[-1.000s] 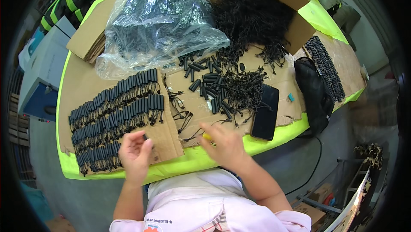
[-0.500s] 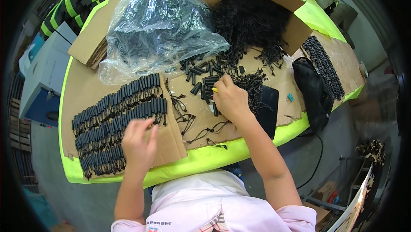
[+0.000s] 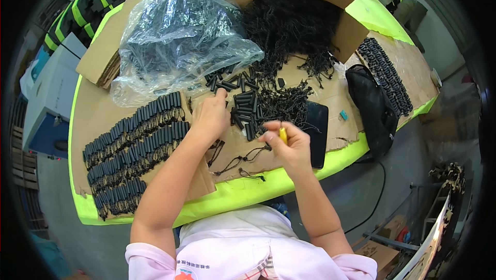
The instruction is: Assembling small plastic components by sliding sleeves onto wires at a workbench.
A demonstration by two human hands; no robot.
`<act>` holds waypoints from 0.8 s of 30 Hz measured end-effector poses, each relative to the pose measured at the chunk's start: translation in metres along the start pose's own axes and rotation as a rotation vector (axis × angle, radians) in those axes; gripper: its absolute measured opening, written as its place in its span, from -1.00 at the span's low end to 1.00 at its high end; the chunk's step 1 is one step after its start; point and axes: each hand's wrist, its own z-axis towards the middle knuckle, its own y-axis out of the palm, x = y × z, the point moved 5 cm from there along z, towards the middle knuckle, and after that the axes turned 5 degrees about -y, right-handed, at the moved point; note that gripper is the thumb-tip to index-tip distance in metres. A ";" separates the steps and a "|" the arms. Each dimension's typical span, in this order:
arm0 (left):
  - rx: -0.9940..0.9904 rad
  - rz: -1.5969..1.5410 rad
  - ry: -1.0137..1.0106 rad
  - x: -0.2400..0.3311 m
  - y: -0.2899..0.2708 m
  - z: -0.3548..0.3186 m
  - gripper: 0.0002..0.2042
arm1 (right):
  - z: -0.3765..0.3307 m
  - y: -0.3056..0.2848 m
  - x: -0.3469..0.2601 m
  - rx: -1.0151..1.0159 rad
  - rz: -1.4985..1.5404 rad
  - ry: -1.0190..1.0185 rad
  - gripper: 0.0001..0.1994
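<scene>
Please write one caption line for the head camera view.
Left hand reaches loose black plastic tubes; right hand pinches a small yellow tool.

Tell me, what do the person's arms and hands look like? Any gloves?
No gloves. The left hand and right hand are bare, and so are both forearms. Short pale pink sleeves cover only the upper arms. No watch or rings show.

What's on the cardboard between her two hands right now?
In the head view, loose black tubes and a few black cords lie on the cardboard between the left hand and right hand.
</scene>
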 end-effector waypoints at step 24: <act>-0.038 -1.629 -0.378 0.032 -0.019 -0.117 -0.68 | -0.051 0.041 -0.033 -0.084 -0.684 -0.734 -0.71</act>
